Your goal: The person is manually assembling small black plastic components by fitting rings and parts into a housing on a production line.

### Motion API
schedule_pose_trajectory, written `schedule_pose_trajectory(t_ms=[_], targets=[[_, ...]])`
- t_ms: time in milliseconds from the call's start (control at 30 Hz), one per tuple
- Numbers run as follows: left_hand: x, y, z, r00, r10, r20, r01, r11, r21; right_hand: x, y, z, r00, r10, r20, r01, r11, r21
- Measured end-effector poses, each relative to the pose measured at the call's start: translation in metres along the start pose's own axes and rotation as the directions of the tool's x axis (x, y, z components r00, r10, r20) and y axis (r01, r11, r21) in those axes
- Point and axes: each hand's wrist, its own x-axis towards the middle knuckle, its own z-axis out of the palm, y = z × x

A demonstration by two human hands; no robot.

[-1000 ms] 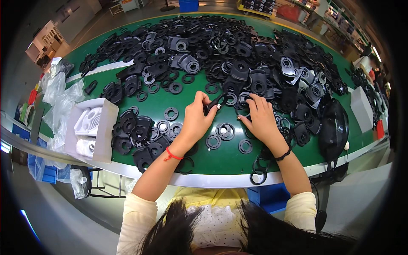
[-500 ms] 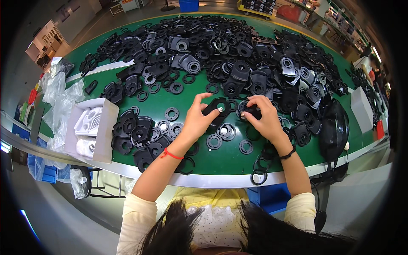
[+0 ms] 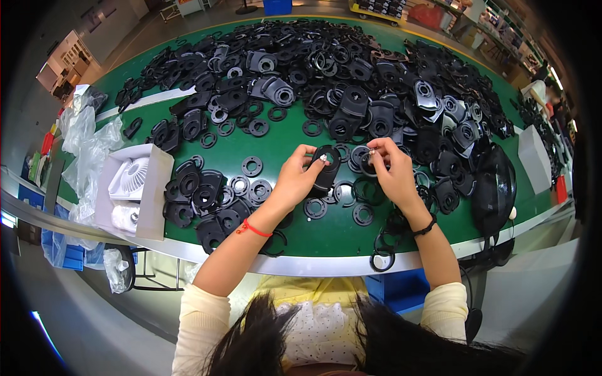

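Observation:
My left hand (image 3: pixel 293 180) is closed on a black plastic housing (image 3: pixel 325 179) with a round opening near its top. The thumb lies across that opening, and the housing's narrow body points down toward me. Just to the right, my right hand (image 3: pixel 396 178) has thumb and fingers drawn together at a black ring (image 3: pixel 359 158). Its fingertips partly cover the ring, so the grip is only partly visible. Below the hands lie loose flat rings, among them a black ring (image 3: pixel 362 215) and a pale-centred ring (image 3: pixel 344 193).
A wide heap of black parts (image 3: pixel 295 56) covers the far side of the green table (image 3: pixel 251 233). At left stands a white box (image 3: pixel 162 194) with a white fan inside, beside clear plastic bags (image 3: pixel 84 135). A black bag (image 3: pixel 494 191) sits at right.
The housing in my left hand has turned, so its body now points down toward me. My right hand's fingers have shifted and drawn closer together, and more of the ring beside them shows.

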Motion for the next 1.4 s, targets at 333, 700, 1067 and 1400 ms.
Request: schedule_pose_trajectory(t_ms=[333,700,1067,1400], targets=[[-0.001,-0.001,0.001,1.000,0.017,0.005,-0.017,0.999,0.032,-0.006,0.004,-0.003,0.982,-0.137,0.130,0.183,0.861,-0.475],[-0.001,-0.001,0.004,0.990,0.040,0.132,-0.022,0.991,-0.136,-0.009,-0.023,0.002,0.896,0.133,0.424,-0.274,0.916,0.292],[-0.004,0.001,0.002,0.988,-0.011,0.154,-0.017,0.983,0.182,-0.005,-0.017,0.000,0.928,0.300,0.223,-0.373,0.774,0.511],[-0.001,-0.003,0.002,0.979,-0.020,0.201,0.023,1.000,-0.012,-0.008,-0.019,0.004,0.952,0.165,0.259,-0.291,0.754,0.589]])
